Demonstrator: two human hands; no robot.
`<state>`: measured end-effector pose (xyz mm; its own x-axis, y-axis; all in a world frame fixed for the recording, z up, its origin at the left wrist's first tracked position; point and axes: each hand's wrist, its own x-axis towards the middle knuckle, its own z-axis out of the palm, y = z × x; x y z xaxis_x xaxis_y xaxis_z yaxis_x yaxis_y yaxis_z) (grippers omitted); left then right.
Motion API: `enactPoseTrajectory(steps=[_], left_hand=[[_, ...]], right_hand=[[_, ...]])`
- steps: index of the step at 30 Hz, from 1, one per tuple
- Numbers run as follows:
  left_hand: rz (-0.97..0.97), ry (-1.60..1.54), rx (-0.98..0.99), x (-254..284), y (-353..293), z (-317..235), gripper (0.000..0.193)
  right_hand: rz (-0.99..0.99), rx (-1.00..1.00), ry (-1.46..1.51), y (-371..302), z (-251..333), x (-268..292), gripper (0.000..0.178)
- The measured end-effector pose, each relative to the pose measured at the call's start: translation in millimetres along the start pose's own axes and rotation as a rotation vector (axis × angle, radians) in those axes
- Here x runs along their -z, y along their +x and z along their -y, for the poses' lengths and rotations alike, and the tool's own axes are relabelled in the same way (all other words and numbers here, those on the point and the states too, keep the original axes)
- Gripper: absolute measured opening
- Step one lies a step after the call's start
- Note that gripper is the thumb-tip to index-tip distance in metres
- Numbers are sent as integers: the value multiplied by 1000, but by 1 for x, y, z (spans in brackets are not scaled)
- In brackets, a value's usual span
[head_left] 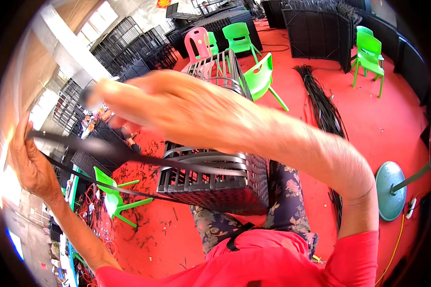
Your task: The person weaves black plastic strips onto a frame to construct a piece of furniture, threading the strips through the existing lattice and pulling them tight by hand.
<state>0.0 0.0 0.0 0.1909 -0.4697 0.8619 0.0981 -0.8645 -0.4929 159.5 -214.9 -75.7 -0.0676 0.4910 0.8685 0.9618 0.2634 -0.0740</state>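
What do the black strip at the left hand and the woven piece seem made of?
Black strip: probably flexible plastic, thin and curved; blur obscures its finish.
Woven piece: likely similar plastic strips, semi-gloss, with highlights along the weave.

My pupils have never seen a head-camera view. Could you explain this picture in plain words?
There is no machine here. A wide-angle camera on the person's head looks down, so straight edges bend. We see two bare hands. The left hand holds a black strip that runs to a dark woven frame in front of the person. The right hand reaches across, blurred; the dark thing by its fingertips is unclear. Green chairs and a strip bundle are on the red floor.
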Motion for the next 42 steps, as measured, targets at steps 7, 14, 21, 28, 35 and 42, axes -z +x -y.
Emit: enactPoseTrajectory(steps=[7, 14, 21, 28, 35, 42], left_hand=[[63, 149, -500, -45, 34, -71, 32], [112, 56, -411, -80, -9, -44, 33], [104, 140, -643, -88, 37, -112, 32], [89, 75, -647, -100, 38, -146, 30], [290, 25, -153, -124, -49, -32, 22], [678, 343, 147, -83, -185, 95, 15]], right_hand=[[130, -645, 1306, -8, 13, 53, 44], [41, -685, 917, -30, -14, 69, 29], [53, -224, 140, -16, -41, 74, 30], [357, -641, 289, -64, -23, 82, 32], [59, -637, 544, -171, -65, 132, 24], [-596, -1039, 1056, -346, -108, 112, 21]])
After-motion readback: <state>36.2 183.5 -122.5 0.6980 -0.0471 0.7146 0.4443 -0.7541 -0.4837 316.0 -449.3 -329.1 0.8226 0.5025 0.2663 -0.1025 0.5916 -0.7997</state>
